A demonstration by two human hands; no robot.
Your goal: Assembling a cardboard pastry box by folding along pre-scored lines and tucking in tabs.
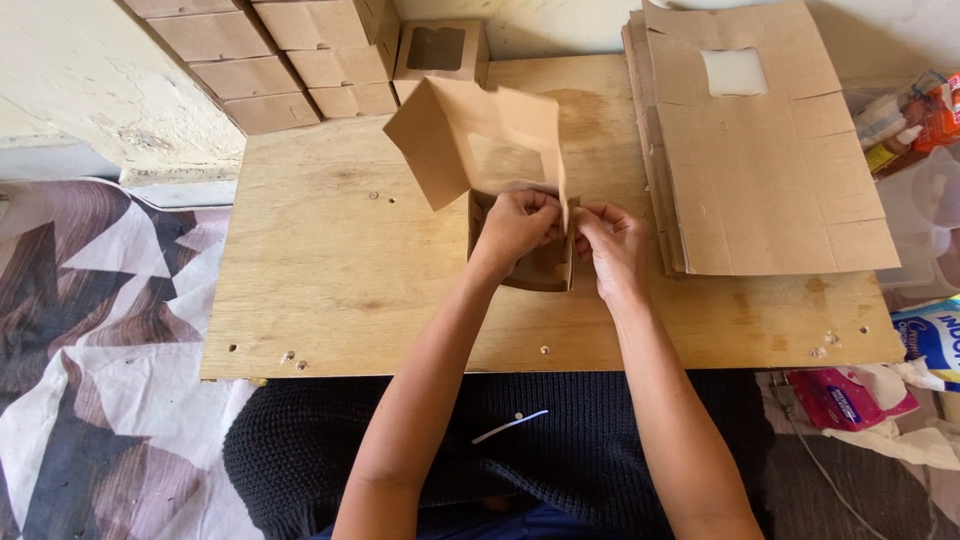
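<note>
A half-folded brown cardboard box (480, 150) with a clear window in its lid stands on the plywood board (330, 270). Its lid flap is raised and tilted away from me. My left hand (515, 228) pinches the box's near wall from the left. My right hand (612, 245) pinches the same wall's right side, fingertips almost touching the left hand. Both hands cover most of the box's lower part (545, 270).
A stack of flat, unfolded box blanks (760, 160) with window cut-outs lies on the board's right. Finished brown boxes (280, 60) are stacked at the back left, one windowed box (438, 48) behind. Packets and plastic (930, 340) lie at the right; a patterned cloth (90, 330) left.
</note>
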